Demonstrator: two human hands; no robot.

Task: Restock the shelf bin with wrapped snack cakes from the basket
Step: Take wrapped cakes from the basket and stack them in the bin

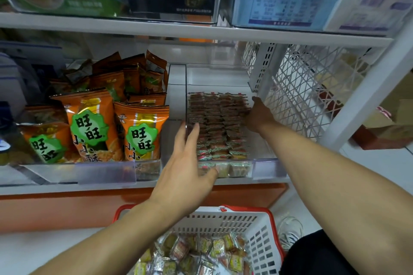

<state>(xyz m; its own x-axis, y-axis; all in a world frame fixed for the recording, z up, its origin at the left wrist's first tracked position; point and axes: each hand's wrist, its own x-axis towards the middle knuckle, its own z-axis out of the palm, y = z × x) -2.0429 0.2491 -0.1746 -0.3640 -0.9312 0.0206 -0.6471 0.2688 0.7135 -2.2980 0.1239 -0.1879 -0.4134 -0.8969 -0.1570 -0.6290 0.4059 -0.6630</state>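
- Three orange snack bags front the neighbouring bin at 9 o'clock; more stand behind them, uncounted.
- Left hand, fingers straight and spread, holds nothing; fingertips touch the shelf bin at its left wall.
- Wrapped snack cakes sit in roughly three columns mid-bin; rows too many to count.
- Right hand at 3 o'clock presses the stack's right side; its fingers are hidden, grip unclear.
- Advice: square the columns from both sides, then add more.
- One basket at 6 o'clock, many cakes left.
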